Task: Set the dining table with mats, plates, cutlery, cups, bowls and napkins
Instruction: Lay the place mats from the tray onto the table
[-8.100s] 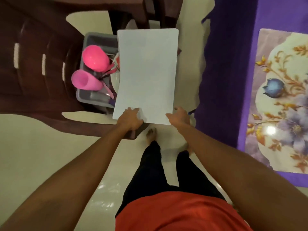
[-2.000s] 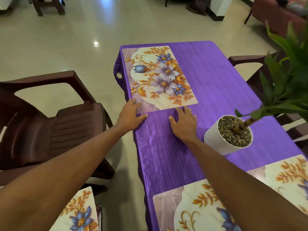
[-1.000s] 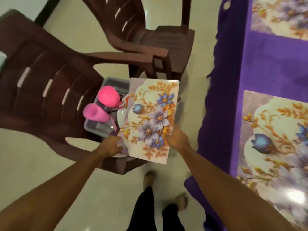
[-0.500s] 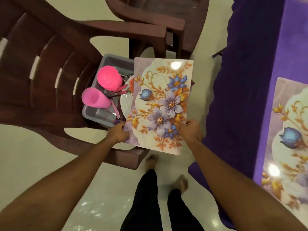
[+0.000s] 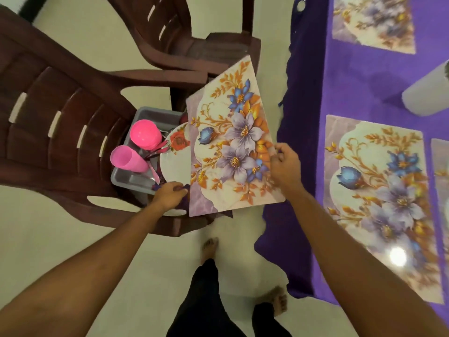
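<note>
Plate (image 5: pixel 173 166) half hidden behind floral mat (image 5: pixel 233 152)

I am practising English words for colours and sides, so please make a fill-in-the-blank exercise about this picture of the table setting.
The hand gripping the floral mat is the person's ___ one.
The two cups in the grey tray are ___.
The tablecloth is ___.
The plate beside the cups shows a ___ rose.
Missing words: right, pink, purple, red.

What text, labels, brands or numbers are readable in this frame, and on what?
None readable. The floral mat in the right hand, the mats on the purple tablecloth, the pink cups, the rose plate, the grey tub, the brown chairs and the purple cloth pinched by the left hand show only patterns or plain colour.
</note>
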Tool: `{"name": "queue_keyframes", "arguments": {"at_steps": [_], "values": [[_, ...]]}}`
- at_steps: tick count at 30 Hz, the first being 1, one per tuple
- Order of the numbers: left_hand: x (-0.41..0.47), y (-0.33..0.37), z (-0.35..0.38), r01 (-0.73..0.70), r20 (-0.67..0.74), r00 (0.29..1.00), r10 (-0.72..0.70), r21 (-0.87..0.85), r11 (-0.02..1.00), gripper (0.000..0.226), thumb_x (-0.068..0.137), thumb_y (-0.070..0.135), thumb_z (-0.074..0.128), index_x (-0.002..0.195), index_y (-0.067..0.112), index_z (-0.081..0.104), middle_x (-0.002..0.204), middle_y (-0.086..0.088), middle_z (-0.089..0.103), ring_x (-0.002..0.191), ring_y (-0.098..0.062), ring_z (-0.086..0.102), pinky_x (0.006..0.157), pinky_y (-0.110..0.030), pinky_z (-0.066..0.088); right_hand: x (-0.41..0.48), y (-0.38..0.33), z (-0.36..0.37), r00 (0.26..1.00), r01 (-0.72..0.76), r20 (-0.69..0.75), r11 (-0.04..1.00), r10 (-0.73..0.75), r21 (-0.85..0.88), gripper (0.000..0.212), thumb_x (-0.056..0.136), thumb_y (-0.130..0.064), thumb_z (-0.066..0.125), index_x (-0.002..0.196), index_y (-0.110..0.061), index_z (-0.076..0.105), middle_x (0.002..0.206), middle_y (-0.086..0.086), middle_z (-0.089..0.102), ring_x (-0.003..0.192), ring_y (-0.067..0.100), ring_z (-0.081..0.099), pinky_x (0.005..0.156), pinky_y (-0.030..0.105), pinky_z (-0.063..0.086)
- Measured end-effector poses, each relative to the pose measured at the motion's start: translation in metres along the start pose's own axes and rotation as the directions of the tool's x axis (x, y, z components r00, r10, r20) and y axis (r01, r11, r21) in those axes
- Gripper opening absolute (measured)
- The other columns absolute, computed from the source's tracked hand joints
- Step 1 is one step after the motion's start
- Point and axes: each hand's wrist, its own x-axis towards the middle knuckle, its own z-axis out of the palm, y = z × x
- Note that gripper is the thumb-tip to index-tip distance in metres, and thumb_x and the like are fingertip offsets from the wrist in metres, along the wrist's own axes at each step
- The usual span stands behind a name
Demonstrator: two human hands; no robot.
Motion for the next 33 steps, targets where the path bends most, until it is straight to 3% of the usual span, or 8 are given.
{"name": "queue_keyframes", "arguments": {"at_steps": [4, 6, 11, 13, 19, 26, 28, 33], "values": [[-0.052, 0.056, 0.028, -0.001, -0.063, 0.998, -0.024, -0.365, 0.931, 0.015, 0.096, 0.025, 0.062, 0.101, 0.012, 0.067, 0.101, -0.016, 0.072, 0.092, -0.034, 0.07, 0.088, -0.049, 0.057, -0.016, -0.004, -0.083, 0.993, 0.119, -0.004, 0.987, -0.119, 0.109, 0.017, 0.1, -0.033, 0.059, 0.102, -0.016, 0.064, 0.085, -0.004, 0.07, 0.071, -0.002, 0.066, 0.063, 0.013, 0.048], [-0.081, 0.088, 0.048, -0.029, -0.076, 0.997, -0.01, -0.486, 0.873, 0.024, 0.098, 0.032, 0.059, 0.107, 0.009, 0.063, 0.101, -0.015, 0.071, 0.092, -0.031, 0.07, 0.086, -0.046, 0.057, -0.023, 0.006, -0.13, 0.991, 0.13, -0.01, 0.987, -0.13, 0.099, 0.015, 0.099, -0.038, 0.061, 0.103, -0.025, 0.066, 0.091, -0.004, 0.072, 0.078, 0.003, 0.069, 0.069, 0.023, 0.053], [-0.156, 0.151, 0.132, -0.139, -0.148, 0.987, 0.06, -0.616, 0.776, 0.016, 0.09, 0.031, 0.064, 0.093, 0.016, 0.071, 0.077, -0.002, 0.073, 0.067, -0.019, 0.065, 0.061, -0.028, 0.05, -0.049, 0.07, -0.253, 0.991, 0.121, 0.043, 0.986, -0.126, 0.111, 0.014, 0.097, -0.012, 0.062, 0.105, -0.021, 0.069, 0.079, -0.008, 0.075, 0.066, 0.005, 0.068, 0.06, 0.024, 0.052], [-0.181, 0.165, 0.18, -0.196, -0.192, 0.977, 0.096, -0.614, 0.765, 0.014, 0.088, 0.02, 0.068, 0.095, 0.01, 0.075, 0.067, 0.0, 0.069, 0.059, -0.016, 0.06, 0.053, -0.024, 0.046, -0.061, 0.104, -0.304, 0.995, 0.082, 0.054, 0.989, -0.089, 0.124, 0.018, 0.097, -0.009, 0.061, 0.111, -0.016, 0.07, 0.087, -0.005, 0.074, 0.071, 0.003, 0.068, 0.066, 0.024, 0.056], [-0.241, 0.21, 0.318, -0.268, -0.144, 0.963, 0.227, -0.571, 0.776, 0.014, 0.098, 0.01, 0.058, 0.102, 0.01, 0.071, 0.086, -0.006, 0.073, 0.063, -0.015, 0.066, 0.054, -0.025, 0.054, -0.092, 0.198, -0.45, 0.999, -0.045, 0.024, 0.979, 0.041, 0.198, 0.025, 0.094, 0.0, 0.059, 0.111, -0.014, 0.071, 0.095, -0.003, 0.074, 0.078, 0.002, 0.069, 0.074, 0.019, 0.055], [-0.278, 0.284, 0.434, -0.318, 0.037, 0.932, 0.361, -0.396, 0.861, 0.025, 0.093, 0.005, 0.062, 0.117, 0.012, 0.063, 0.085, -0.013, 0.07, 0.062, -0.023, 0.063, 0.055, -0.034, 0.056, -0.123, 0.283, -0.567, 0.969, -0.19, -0.083, 0.918, 0.232, 0.348, 0.025, 0.096, -0.016, 0.066, 0.119, -0.01, 0.072, 0.111, 0.015, 0.074, 0.099, 0.025, 0.071, 0.097, 0.044, 0.055], [-0.273, 0.307, 0.461, -0.357, 0.064, 0.915, 0.398, -0.33, 0.874, 0.027, 0.093, 0.001, 0.06, 0.117, 0.011, 0.063, 0.089, -0.017, 0.07, 0.071, -0.027, 0.063, 0.066, -0.045, 0.057, -0.127, 0.297, -0.587, 0.96, -0.211, -0.095, 0.9, 0.265, 0.382, 0.02, 0.095, -0.021, 0.067, 0.112, -0.014, 0.075, 0.109, 0.012, 0.075, 0.099, 0.03, 0.072, 0.093, 0.045, 0.057], [-0.234, 0.398, 0.514, -0.415, 0.022, 0.898, 0.44, -0.295, 0.861, 0.023, 0.09, -0.003, 0.062, 0.106, 0.012, 0.065, 0.08, -0.006, 0.064, 0.055, -0.011, 0.055, 0.05, -0.022, 0.047, -0.092, 0.316, -0.623, 0.938, -0.246, -0.112, 0.859, 0.327, 0.449, 0.016, 0.092, -0.009, 0.067, 0.099, -0.02, 0.075, 0.088, -0.004, 0.078, 0.083, 0.018, 0.072, 0.069, 0.025, 0.061]]}}
